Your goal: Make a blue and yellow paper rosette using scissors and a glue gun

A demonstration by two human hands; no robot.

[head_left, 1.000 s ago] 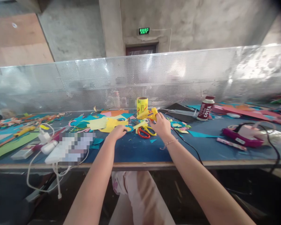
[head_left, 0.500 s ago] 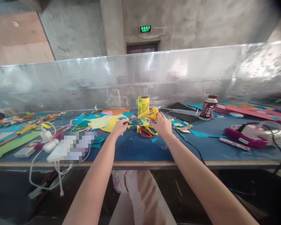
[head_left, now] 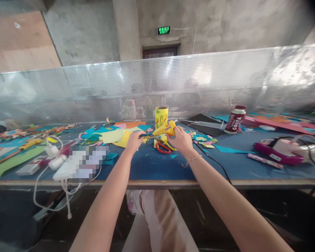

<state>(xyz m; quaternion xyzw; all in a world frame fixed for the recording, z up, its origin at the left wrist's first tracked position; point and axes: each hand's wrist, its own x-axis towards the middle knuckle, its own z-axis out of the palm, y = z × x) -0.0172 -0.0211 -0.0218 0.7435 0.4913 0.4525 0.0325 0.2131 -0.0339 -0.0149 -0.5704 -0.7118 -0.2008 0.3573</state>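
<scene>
While the person leans over the blue desk [head_left: 157, 168], both bare arms reach forward and the hands meet near the middle of it, toward the far side. The right hand [head_left: 182, 141] is wrapped around the grip of a yellow glue gun [head_left: 166, 129], fingers clamped on it, with the nozzle pointing left toward the other hand. A black cord [head_left: 215, 162] trails from that side back across the desk to its near edge. The left hand [head_left: 134, 140] sits just beside the nozzle, its fingers pinched together on a small dark scrap [head_left: 144, 134], too small to make out what it is. The scrap lies right at the tip of the glue gun, between the two hands and just above the desk.

Just below the glue gun lie scissors [head_left: 161, 147] with red and yellow handles. A yellow roll [head_left: 161, 116] stands upright right behind the gun. Loose paper cuttings [head_left: 112, 136] in yellow, teal and orange are spread to the left of the hands. Well off to the right stands a dark red bottle [head_left: 235, 120] with a white cap. A perforated metal screen [head_left: 94, 91] runs along the far edge of the desk.
</scene>
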